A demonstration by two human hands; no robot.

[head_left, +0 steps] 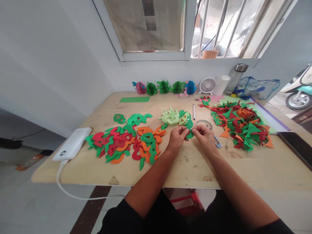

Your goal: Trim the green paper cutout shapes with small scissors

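Between my two hands is a green paper cutout (189,124), pinched at its near edge. My left hand (178,136) is closed on its left side, and my right hand (203,136) is closed on its right side. Just beyond lie light green paper cutouts (170,116) in a small heap. To the left spreads a pile of curved cutouts in red, green and orange (122,139). Beside my right hand a roll of tape (204,123) lies flat, with a blue-grey tool (216,141) partly hidden behind the hand.
Paper scraps (243,123) are heaped at the right, near a dark phone (296,146). Scissors (203,104) and a pen (194,111) lie behind my hands. Along the wall stand honeycomb paper figures (163,86), a small fan (208,85) and a bottle (236,79). A corded power bank (73,143) sits left.
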